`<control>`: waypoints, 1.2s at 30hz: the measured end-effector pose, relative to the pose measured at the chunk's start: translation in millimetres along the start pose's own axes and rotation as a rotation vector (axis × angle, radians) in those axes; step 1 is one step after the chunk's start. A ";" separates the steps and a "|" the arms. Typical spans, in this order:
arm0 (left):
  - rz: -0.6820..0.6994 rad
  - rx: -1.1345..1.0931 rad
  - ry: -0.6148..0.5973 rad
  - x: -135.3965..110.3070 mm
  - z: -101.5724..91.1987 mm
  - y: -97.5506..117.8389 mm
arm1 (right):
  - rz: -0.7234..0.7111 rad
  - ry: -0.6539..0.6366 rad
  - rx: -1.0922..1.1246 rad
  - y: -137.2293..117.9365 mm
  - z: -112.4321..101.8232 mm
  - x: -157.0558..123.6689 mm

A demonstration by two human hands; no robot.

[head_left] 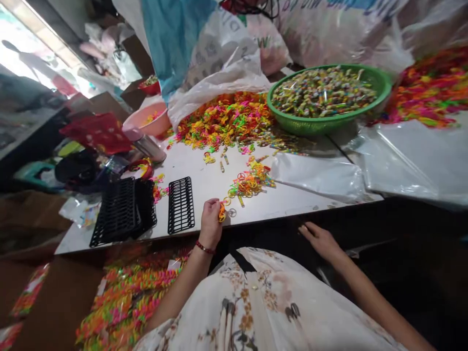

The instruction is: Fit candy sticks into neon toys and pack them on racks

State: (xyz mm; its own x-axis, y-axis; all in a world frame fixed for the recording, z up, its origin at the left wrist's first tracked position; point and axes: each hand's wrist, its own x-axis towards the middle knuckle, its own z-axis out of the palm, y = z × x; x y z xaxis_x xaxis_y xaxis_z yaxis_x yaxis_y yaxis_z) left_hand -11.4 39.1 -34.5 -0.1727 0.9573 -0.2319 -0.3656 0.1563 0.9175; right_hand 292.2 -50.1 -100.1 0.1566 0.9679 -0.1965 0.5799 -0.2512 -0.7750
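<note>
My left hand point(211, 222), wearing a dark red bead bracelet, is at the table's front edge. Its fingers are closed on a small orange plastic ring piece point(222, 212). A grey ring point(232, 212) lies just right of it on the white table point(204, 170). Beyond the hand is a small pile of coloured plastic rings and short printed sticks point(252, 180). To its left lies a black slotted plastic rack point(181, 204). Off the table edge, over the dark gap, my right hand point(321, 239) has its fingers loosely stretched out, with nothing visible in them.
More black racks point(120, 209) are stacked at left. A large heap of coloured rings point(226, 119) lies at the back, beside a green basket point(329, 124) of small printed sticks. Clear plastic bags point(318, 173) lie at right. Packed coloured pieces point(127, 297) fill a box below.
</note>
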 end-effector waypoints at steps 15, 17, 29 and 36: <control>0.094 0.014 -0.067 -28.0 27.8 30.2 | -0.314 -0.320 0.533 -177.6 63.5 23.0; 0.115 0.048 -0.063 -29.5 24.0 29.8 | -0.326 -0.343 0.531 -181.0 65.5 22.4; 0.319 0.413 0.073 -32.1 11.7 21.0 | -0.508 -0.223 0.348 -188.8 68.7 17.1; 0.204 0.465 0.131 -24.2 13.5 23.5 | -0.609 -0.179 0.252 -193.4 71.6 17.8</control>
State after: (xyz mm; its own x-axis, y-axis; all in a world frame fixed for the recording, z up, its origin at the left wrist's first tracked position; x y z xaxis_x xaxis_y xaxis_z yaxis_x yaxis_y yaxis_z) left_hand -3.5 22.9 -2.9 -0.3215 0.9458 -0.0450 0.1270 0.0901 0.9878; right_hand 125.6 16.2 3.3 -0.2856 0.9279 0.2396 0.3156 0.3272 -0.8907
